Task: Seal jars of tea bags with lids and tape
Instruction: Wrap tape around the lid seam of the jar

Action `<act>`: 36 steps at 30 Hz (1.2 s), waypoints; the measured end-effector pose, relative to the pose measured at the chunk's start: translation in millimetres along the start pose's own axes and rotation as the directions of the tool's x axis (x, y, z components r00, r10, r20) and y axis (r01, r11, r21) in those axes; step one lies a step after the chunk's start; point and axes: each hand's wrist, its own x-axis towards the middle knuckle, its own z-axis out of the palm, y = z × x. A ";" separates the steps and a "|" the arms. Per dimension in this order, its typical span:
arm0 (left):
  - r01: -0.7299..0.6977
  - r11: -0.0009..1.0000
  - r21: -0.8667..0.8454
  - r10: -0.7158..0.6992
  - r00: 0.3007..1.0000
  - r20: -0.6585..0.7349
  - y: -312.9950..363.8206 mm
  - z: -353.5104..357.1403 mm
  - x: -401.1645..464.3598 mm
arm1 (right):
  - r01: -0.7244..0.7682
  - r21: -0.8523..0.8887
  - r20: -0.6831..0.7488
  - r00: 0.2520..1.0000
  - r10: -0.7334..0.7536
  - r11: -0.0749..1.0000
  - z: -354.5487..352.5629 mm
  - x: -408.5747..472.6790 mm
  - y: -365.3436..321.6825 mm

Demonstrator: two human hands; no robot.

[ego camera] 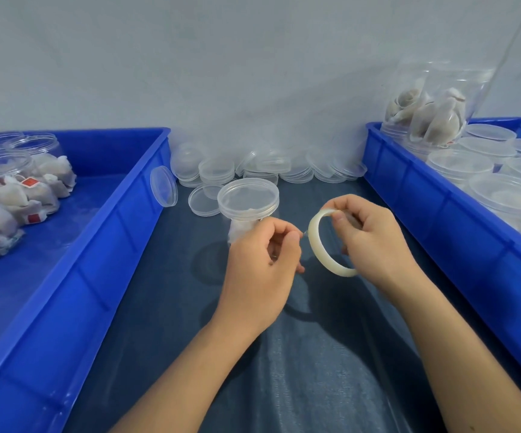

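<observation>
Right hand (pixel 374 239) grips translucent tape ring (pixel 331 245), left hand (pixel 265 260) pinches its free end, lidded clear plastic jar (pixel 248 207) at 12 o'clock; a slipped end could re-stick.

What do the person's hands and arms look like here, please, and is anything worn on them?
Both the left hand and the right hand are bare, with no gloves. No rings, watch or bracelet show on either one. The forearms are bare as far as the bottom edge of the picture, so no sleeves are in view. The fingernails that show look short and unpainted.
</observation>
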 end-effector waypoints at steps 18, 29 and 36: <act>0.434 0.841 -0.323 -0.396 0.901 0.178 12.6 -4.6 6.7 | 0.494 -0.145 0.026 0.868 -0.496 0.857 4.6 -10.3 -10.8; 0.577 0.724 -0.378 -0.489 0.816 0.308 16.1 -7.0 5.8 | 0.569 -0.212 0.030 0.816 -0.577 0.794 4.6 -11.5 -9.2; 0.598 0.725 -0.342 -0.519 0.801 0.299 15.6 -7.6 5.4 | 0.579 -0.286 0.051 0.805 -0.591 0.764 6.9 -14.3 -11.2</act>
